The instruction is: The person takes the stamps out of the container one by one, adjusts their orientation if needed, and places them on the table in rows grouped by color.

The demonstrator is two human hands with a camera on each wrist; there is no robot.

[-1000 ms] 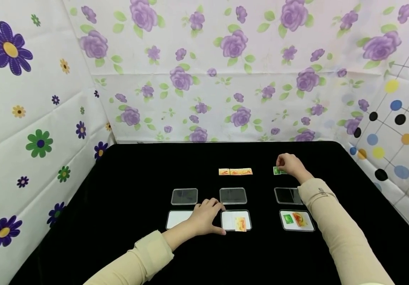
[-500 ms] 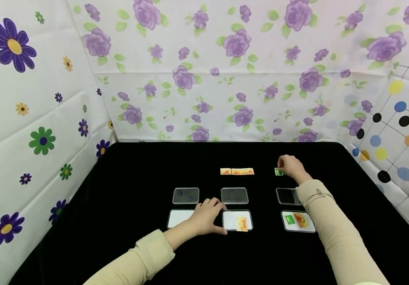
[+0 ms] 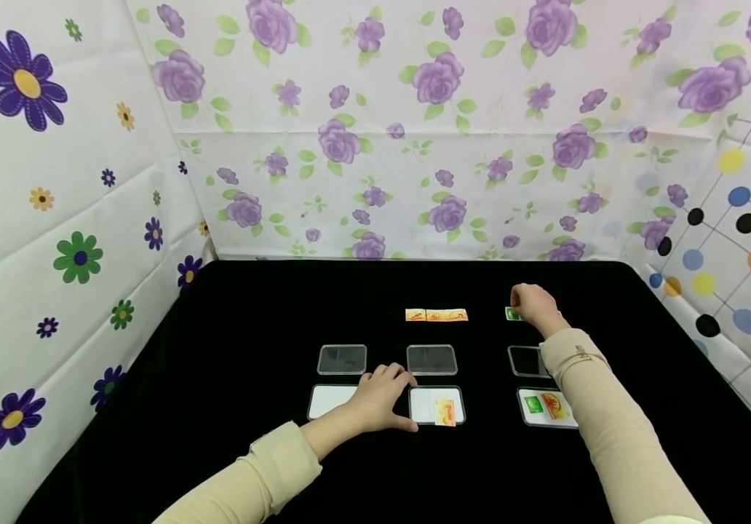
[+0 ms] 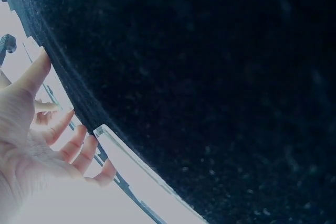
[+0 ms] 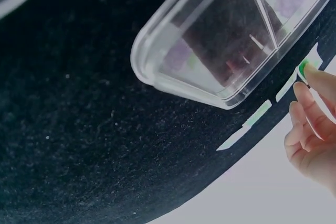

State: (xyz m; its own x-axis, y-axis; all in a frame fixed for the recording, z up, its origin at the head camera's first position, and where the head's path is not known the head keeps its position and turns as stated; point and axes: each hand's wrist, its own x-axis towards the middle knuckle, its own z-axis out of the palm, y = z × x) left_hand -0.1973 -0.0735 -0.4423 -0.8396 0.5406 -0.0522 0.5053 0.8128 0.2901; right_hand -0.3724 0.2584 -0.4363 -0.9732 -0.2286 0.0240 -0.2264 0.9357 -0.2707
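Observation:
My right hand (image 3: 538, 306) is at the back right, thumb and forefinger pinching a small green printed paper piece (image 5: 303, 68). Another green-and-white strip (image 5: 257, 113) lies on the black cloth beside it; the hand partly hides this row in the head view. My left hand (image 3: 378, 400) has its fingers spread and loosely bent at the left edge of the middle white case (image 3: 423, 407), gripping nothing. An orange printed piece (image 3: 444, 412) lies on that case, overhanging its front rim. The right white case (image 3: 549, 418) bears a green piece (image 3: 533, 405) and an orange piece (image 3: 554, 406).
A left white case (image 3: 331, 402) is partly behind my left hand. Behind the white cases lie clear plastic lids, left (image 3: 343, 359), middle (image 3: 431, 359) and right (image 3: 527, 361). An orange printed strip (image 3: 446, 315) lies farther back. Floral cloth (image 3: 382, 145) walls the table's far side.
The head view has shifted slightly. My right forearm has moved a little to the left, with the hand staying at the green pieces. My left hand keeps its place by the middle case.

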